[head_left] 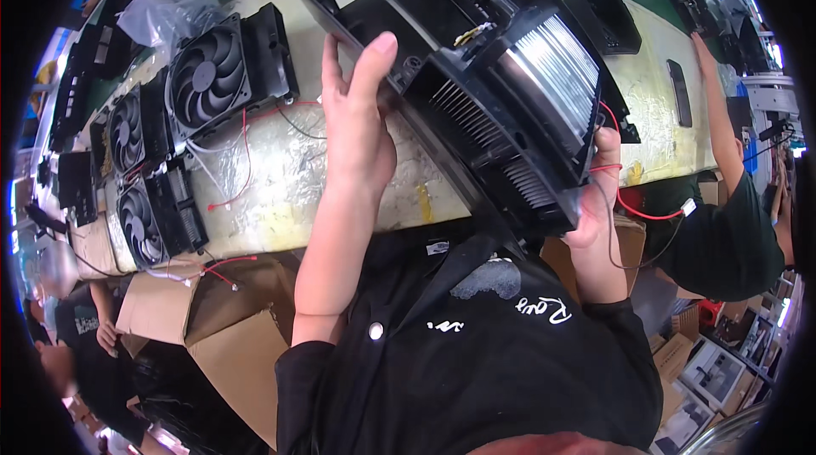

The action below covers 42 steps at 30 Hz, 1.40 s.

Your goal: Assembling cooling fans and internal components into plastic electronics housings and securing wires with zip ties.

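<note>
A large black plastic housing (476,72) is held up, tilted, in front of my chest and over the table. It has a shiny silver ribbed metal part (554,72) and rows of thin fins on the side nearer me. My left hand (361,127) grips its left edge, thumb over the black side, the other fingers partly hidden. At the lower right end my right hand (592,208) clasps the housing, with most of its fingers hidden behind it. A red wire (650,215) with a white connector (688,207) and a dark wire dangle beside my right hand.
Several black fan units (204,76) with loose wires occupy the table's left side, near a clear plastic bag (170,4). A black tray-like part (603,17) and a dark flat bar (679,93) lie right. Cardboard boxes (229,319) stand below the near edge. A co-worker's arm (722,115) reaches in at right.
</note>
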Motion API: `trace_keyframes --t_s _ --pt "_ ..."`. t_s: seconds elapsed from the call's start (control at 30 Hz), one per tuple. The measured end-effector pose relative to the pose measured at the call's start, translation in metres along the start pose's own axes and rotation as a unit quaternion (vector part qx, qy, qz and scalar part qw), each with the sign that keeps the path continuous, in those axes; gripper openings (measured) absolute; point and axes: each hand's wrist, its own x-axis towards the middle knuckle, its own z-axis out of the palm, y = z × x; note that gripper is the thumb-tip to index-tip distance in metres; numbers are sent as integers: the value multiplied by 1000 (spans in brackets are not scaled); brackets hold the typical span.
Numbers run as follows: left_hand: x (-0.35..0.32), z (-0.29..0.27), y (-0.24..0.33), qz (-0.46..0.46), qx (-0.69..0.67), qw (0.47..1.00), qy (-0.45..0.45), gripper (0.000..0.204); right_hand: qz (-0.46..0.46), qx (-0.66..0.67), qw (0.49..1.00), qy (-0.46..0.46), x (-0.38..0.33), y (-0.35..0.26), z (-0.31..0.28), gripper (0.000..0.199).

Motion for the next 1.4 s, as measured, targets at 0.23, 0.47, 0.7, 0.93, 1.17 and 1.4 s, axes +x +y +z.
trace_keyframes --t_s 0.23,0.47,0.7,0.93,1.17,1.4 --pt "-26 -1 -11 15 -53 998 16 97 -86 -88 992 35 8 -2 -16 63" --pt "-27 -8 -14 -21 -46 999 21 90 -108 -96 988 58 9 -5 -37 64" --pt "-24 -10 -15 -14 -29 999 26 92 -162 -94 972 141 -3 -5 -44 59" --pt "-25 -5 -10 -37 -36 998 25 88 -183 -110 967 142 -12 -3 -38 57" --pt "-27 -7 -13 -27 -53 998 26 84 -162 -88 976 114 -15 -4 -49 60" --pt "-20 -7 -12 -52 -62 997 -9 85 -141 -127 981 32 -10 -20 -61 55"
